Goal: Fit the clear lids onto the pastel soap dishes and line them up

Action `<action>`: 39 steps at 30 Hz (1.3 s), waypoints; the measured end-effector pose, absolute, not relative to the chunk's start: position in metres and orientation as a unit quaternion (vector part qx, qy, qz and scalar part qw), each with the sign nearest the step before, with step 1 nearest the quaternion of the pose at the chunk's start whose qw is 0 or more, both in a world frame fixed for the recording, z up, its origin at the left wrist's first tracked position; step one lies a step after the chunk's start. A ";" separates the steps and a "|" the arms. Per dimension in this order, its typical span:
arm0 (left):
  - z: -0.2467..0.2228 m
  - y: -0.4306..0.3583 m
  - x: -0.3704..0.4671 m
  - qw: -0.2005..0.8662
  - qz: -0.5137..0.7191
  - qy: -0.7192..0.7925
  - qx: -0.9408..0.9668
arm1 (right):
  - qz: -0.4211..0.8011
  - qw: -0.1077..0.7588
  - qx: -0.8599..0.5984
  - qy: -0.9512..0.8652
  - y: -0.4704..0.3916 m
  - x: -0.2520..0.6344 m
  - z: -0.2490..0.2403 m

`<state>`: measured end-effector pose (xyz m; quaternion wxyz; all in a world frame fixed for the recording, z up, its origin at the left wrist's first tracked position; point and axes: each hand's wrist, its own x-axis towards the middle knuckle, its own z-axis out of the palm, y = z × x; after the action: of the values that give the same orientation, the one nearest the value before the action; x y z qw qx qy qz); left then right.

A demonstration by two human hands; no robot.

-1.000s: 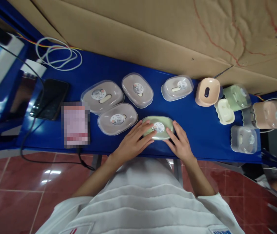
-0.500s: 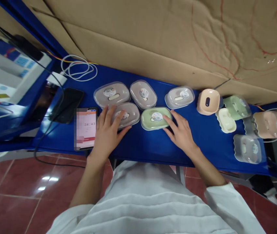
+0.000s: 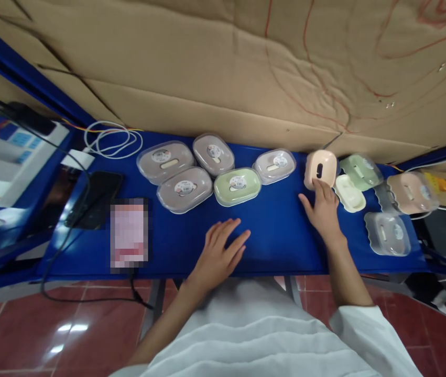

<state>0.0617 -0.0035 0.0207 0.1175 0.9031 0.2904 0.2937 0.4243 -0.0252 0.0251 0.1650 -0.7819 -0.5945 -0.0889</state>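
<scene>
My left hand (image 3: 223,251) is over the front of the blue table (image 3: 278,246), fingers apart, holding nothing. My right hand (image 3: 324,209) is open, its fingertips at the near side of a peach box (image 3: 321,168) with a dark oval slot. Left of centre lie a green lidded box (image 3: 237,187) and several greyish-pink boxes, one of them (image 3: 184,189) beside the green one. A paler lidded box (image 3: 274,166) lies between the green and peach ones. The cream wavy-edged dish (image 3: 349,193) sits just right of my right hand.
At the right are a green box (image 3: 361,172), a second peach box (image 3: 412,192) and a clear-covered box (image 3: 388,234). A pixelated phone (image 3: 129,234), a dark phone (image 3: 96,199) and coiled white cable (image 3: 113,140) lie left. Cardboard (image 3: 191,68) stands behind.
My left hand has left the greyish-pink box and moved right and nearer to me. My right hand has moved from the green box to the peach box. The view has shifted slightly.
</scene>
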 end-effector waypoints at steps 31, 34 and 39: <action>0.034 -0.004 0.097 0.078 0.293 0.273 0.913 | 0.045 0.234 -0.621 -0.747 -0.118 0.342 0.027; 0.030 -0.008 0.094 0.081 0.269 0.278 0.919 | 0.040 0.197 -0.589 -0.782 -0.103 0.333 0.022; 0.017 -0.016 0.080 0.101 0.230 0.313 0.916 | 0.021 0.161 -0.546 -0.822 -0.082 0.338 0.023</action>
<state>0.0805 -0.0163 0.0170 0.1011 0.9162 0.3126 0.2297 0.3384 -0.0824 0.0230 0.1615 -0.5460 -0.8218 0.0207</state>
